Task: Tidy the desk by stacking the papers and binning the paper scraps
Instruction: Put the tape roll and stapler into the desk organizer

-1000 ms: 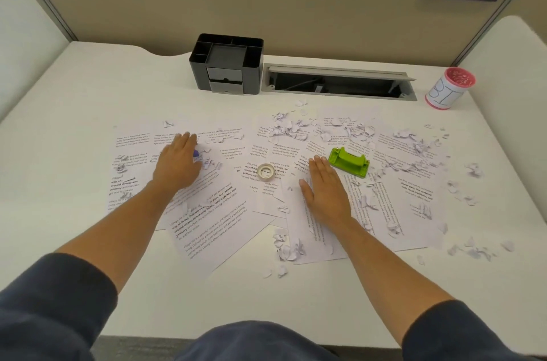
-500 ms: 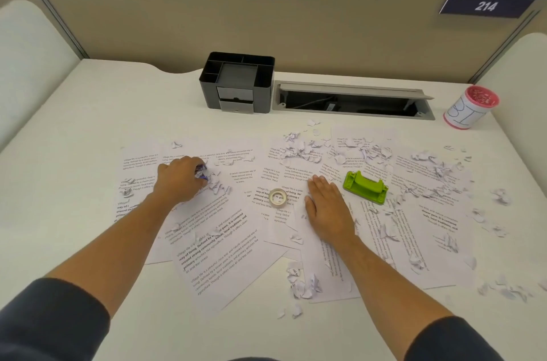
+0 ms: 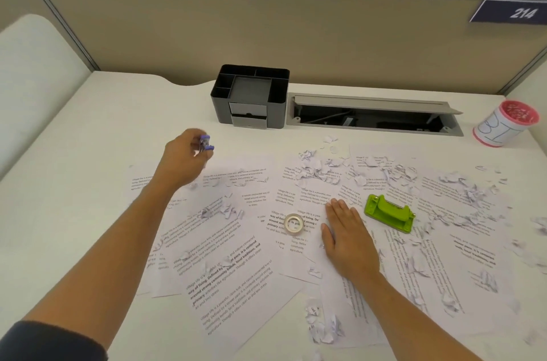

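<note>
Across the white counter (image 3: 97, 130): printed papers (image 3: 233, 280) fanned out and overlapping at skewed angles, each white with short blocks of black text, some lines bold. Torn paper scraps (image 3: 318, 170) strewn over the sheets, small, white and crumpled, thickest toward the far middle and right, with a loose cluster (image 3: 322, 329) at the near edge. Left hand (image 3: 185, 161) raised above the far left sheets, fingers clamped on a small purple clip-like object (image 3: 205, 143), blurred. Right hand (image 3: 347, 239) pressed flat on the middle sheets, palm down, fingers together and extended. Roll of clear tape (image 3: 293, 223) just left of that hand; green hole punch (image 3: 389, 212) just right of it. Black desk organiser (image 3: 251, 96) at the far middle, beside an open cable tray (image 3: 373, 115). Pink-rimmed cup (image 3: 504, 124) of scraps at far right.
</note>
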